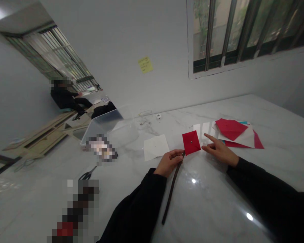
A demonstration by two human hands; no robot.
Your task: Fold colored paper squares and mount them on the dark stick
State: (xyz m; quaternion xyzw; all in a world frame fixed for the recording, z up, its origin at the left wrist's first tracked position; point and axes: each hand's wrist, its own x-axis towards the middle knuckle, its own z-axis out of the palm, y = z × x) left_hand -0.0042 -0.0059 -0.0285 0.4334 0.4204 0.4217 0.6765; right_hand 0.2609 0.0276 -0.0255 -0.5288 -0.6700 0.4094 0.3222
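Note:
A red folded paper square (pixel 192 142) with creases meeting at its centre, where a small pin head or bead shows, sits at the top end of a dark thin stick (pixel 172 189). Closed around the stick just below the paper is my left hand (pixel 170 162). The stick slants down toward the table's near side. To the right of the square, my right hand (pixel 221 150) has its index finger stretched out and the others loosely bent. It holds nothing and stays apart from the paper. Behind my left hand lies a white paper sheet (pixel 155 147).
Stacked red, white and blue papers (pixel 231 130) lie at the right. Scissors (pixel 89 172) and a clear plastic bin (pixel 103 123) are on the left. A small white object (pixel 158 116) rests near the wall. A person (pixel 66 98) sits farther back.

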